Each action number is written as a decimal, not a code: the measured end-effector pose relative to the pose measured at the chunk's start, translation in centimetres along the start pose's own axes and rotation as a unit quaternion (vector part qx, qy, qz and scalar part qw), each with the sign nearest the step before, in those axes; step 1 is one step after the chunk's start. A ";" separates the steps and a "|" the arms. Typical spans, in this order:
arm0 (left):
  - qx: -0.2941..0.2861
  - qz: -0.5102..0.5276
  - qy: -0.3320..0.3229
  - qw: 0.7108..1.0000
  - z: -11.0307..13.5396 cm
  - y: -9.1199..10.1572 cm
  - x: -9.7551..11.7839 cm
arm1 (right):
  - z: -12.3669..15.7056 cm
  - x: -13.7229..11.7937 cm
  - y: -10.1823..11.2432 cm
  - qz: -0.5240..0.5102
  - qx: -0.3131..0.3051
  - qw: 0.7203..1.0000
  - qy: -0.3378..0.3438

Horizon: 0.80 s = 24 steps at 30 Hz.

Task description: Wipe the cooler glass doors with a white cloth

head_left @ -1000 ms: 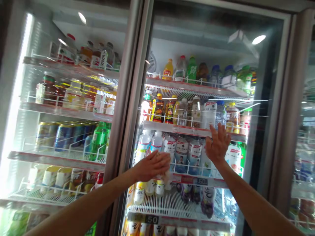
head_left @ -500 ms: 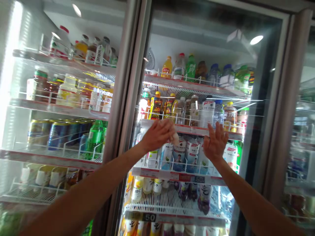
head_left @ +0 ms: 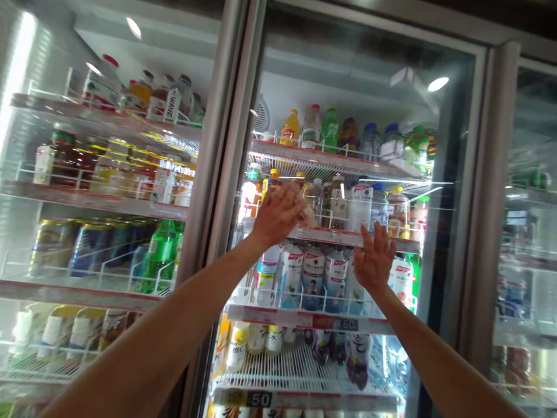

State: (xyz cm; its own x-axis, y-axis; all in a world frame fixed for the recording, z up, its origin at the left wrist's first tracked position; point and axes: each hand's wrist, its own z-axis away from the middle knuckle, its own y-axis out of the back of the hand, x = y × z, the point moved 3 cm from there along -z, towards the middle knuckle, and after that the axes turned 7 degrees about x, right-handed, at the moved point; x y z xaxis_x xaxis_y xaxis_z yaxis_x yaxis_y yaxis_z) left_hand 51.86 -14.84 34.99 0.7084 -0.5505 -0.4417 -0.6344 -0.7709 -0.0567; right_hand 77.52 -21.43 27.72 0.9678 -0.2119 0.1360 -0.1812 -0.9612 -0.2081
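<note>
My left hand [head_left: 278,212] presses a small pale cloth [head_left: 307,218] against the glass door [head_left: 348,75] of a drinks fridge. Its fingers are closed over the cloth, level with the second shelf [head_left: 331,237]. My right hand [head_left: 375,261] lies flat on the same glass to the right and a little lower, fingers spread and holding nothing. Behind the glass, white-labelled water bottles [head_left: 312,273] stand in a row below my hands. Juice and tea bottles [head_left: 331,125] fill the top shelf.
A metal door frame [head_left: 226,145] separates this door from the left fridge door [head_left: 108,75], which shows cans and a green bottle [head_left: 159,252]. Another fridge door [head_left: 526,220] stands at the right. Ceiling lights reflect in the glass.
My left hand has slid the cloth up the glass, from the water bottle row to the shelf above. My right hand has stayed flat on the glass, hardly moving.
</note>
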 end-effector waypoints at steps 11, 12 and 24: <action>-0.059 0.089 -0.192 0.976 -1.1 -2.6 7.3 | 0.1 -0.1 0.1 -0.012 0.029 0.999 0.006; -0.056 0.083 -0.187 0.977 -1.6 -2.6 6.8 | 0.1 -0.1 0.1 -0.012 0.033 0.999 0.008; -0.002 0.056 -0.137 0.989 -2.4 -2.5 5.3 | 0.0 -0.3 0.4 -0.008 0.050 0.999 0.011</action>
State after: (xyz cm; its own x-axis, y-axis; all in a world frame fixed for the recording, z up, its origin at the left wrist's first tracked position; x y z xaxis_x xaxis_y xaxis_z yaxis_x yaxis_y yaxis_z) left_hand 57.98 -16.59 34.93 0.5227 -0.5250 -0.6717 -0.7026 -0.7115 0.0093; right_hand 77.19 -21.76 27.64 0.9663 -0.2017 0.1602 -0.1465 -0.9419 -0.3021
